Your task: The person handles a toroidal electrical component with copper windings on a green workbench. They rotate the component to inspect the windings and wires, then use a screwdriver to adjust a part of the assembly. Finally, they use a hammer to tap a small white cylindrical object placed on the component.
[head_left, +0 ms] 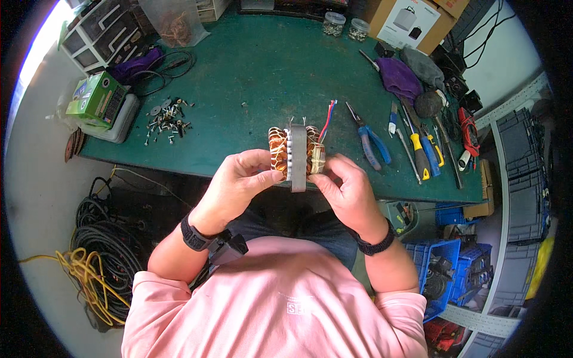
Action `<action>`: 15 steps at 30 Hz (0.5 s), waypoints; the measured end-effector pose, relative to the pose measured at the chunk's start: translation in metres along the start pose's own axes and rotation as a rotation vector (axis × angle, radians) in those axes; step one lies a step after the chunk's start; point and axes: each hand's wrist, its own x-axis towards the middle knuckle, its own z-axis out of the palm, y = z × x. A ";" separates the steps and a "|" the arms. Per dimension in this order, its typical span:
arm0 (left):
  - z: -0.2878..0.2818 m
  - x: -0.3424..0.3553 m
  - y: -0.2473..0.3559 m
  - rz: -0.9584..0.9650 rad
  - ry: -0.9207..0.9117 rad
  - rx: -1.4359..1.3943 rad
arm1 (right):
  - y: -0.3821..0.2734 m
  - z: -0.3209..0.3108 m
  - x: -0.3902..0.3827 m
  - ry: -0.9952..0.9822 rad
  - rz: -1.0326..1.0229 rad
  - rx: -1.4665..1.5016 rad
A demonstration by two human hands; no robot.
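Note:
Both hands hold a motor stator [297, 156] with a grey laminated core, white-laced copper windings either side and red, blue and white leads rising at the right. My left hand [246, 174] has its thumb on the left winding, fingers closed behind it. My right hand [339, 190] grips the right winding with its thumb low on it, fingers curled. The stator is at the front edge of the green bench [227, 89]. Long-nose pliers [373, 146] lie to its right; a pile of screws and washers [168, 122] lies to its left.
Screwdrivers [425, 158], purple cloth [399, 77] and a red tool [468, 128] are on the right. A green box [94, 100] is at left; jars [333, 24] and cardboard [441, 36] stand behind. Coiled cables [101, 262] lie below left, blue crates [440, 277] below right.

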 end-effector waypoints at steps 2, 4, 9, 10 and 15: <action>0.000 0.000 0.000 -0.009 0.007 0.018 | -0.001 0.001 0.000 0.007 0.004 0.027; 0.000 -0.001 0.001 -0.014 0.010 0.031 | 0.000 0.001 0.000 0.004 -0.002 0.014; 0.001 -0.002 0.002 -0.010 0.007 0.015 | 0.001 0.001 0.000 0.003 -0.002 0.010; 0.001 -0.001 0.002 -0.012 0.013 0.014 | 0.001 0.001 0.000 0.006 0.001 0.018; 0.000 -0.001 -0.001 -0.013 0.019 0.016 | 0.002 0.001 -0.001 0.003 0.007 0.022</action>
